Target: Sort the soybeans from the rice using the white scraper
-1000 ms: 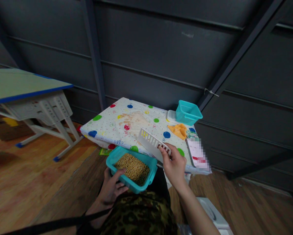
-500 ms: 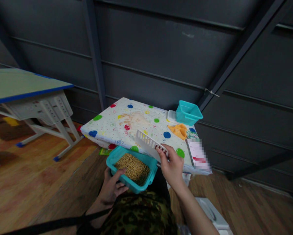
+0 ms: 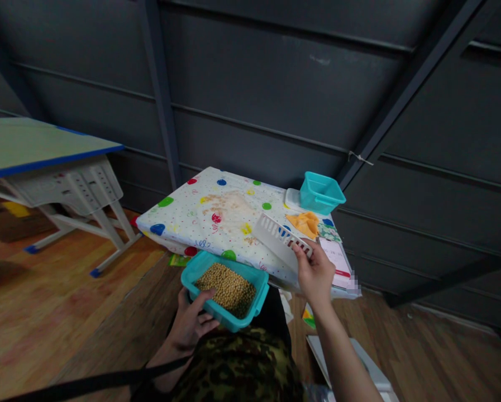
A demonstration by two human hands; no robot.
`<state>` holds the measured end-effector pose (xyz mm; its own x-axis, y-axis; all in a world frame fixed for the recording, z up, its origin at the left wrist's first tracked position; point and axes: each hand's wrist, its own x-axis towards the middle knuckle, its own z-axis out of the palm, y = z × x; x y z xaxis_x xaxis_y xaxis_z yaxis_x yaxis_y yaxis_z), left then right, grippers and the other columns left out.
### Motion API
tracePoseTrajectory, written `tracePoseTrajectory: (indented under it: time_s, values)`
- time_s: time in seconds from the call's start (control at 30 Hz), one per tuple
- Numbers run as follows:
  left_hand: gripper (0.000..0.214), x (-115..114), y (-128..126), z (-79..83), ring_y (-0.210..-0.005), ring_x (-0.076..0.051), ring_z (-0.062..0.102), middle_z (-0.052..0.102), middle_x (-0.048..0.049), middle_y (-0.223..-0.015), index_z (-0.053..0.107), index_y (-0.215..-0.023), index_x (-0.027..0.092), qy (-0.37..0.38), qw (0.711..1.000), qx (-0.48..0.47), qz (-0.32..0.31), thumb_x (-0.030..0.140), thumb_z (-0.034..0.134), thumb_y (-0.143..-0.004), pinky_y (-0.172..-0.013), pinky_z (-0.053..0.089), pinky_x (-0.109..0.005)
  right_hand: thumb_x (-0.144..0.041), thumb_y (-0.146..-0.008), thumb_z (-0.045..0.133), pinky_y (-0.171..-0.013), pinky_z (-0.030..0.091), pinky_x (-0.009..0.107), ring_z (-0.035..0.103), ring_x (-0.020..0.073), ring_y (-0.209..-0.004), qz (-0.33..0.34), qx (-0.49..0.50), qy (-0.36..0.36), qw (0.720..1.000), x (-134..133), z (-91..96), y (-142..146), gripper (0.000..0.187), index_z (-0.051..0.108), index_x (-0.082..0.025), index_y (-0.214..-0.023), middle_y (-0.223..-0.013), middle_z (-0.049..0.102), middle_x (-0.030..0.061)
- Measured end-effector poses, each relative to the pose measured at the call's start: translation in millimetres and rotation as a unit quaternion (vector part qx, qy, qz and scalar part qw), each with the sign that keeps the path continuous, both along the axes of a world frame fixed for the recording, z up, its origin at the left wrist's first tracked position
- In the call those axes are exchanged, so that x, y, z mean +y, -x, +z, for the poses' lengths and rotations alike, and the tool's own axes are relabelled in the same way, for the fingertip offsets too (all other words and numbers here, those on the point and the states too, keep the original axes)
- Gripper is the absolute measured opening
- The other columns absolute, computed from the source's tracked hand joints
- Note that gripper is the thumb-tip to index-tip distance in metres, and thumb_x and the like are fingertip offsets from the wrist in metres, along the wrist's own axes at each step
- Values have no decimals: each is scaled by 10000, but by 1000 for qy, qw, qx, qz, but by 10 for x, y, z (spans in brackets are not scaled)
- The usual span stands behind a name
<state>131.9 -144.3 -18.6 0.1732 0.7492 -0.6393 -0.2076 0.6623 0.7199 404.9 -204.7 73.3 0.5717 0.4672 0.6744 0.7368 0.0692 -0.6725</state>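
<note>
My left hand (image 3: 194,318) grips the near left rim of a teal plastic bin (image 3: 261,279), thumb over the edge and fingers underneath. Tan soybeans (image 3: 227,286) fill much of its floor, with darker greenish ones toward the near right end. The bin is held at the near edge of the table, above my lap. My right hand (image 3: 317,273) pinches the right end of a white flat plastic piece with a row of slots (image 3: 275,237). That piece is tilted over the table's near right side. Scattered crumbs and pale powder (image 3: 229,204) lie on the spotted tablecloth (image 3: 183,209).
A second teal bin (image 3: 321,192) stands at the back right beside a white lid (image 3: 292,198). An orange cloth (image 3: 304,224) and a clipboard with paper (image 3: 334,257) lie along the right side. Another table (image 3: 44,145) stands left; a white box (image 3: 367,363) is on the floor.
My right hand has carried the slotted white piece to the right and slightly up, away from above the bin. The left hand and the bin have stayed in place.
</note>
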Motion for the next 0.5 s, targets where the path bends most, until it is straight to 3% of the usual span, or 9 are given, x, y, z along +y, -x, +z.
tracePoseTrajectory:
  time_s: [0.27,0.5]
  values:
    - [843,20,18,-13,-784,-260,783,673,-85,-1169,359,-1469,395,12,1000,-14,-17,422,910,-831,-766,660,-451,-608,-976,725,-667,569,340,753,262,-765,12,24,22,999,48,-42,5,407,812,-212,-1016,-920,848,94]
    - [781,19,10,-28,-765,-244,750,614,-71,-1135,389,-1441,376,9,1000,-2,-10,424,892,-845,-793,667,-504,-625,-957,738,-689,573,351,744,273,-792,28,44,27,998,97,-19,30,420,808,-214,-1000,-896,834,88]
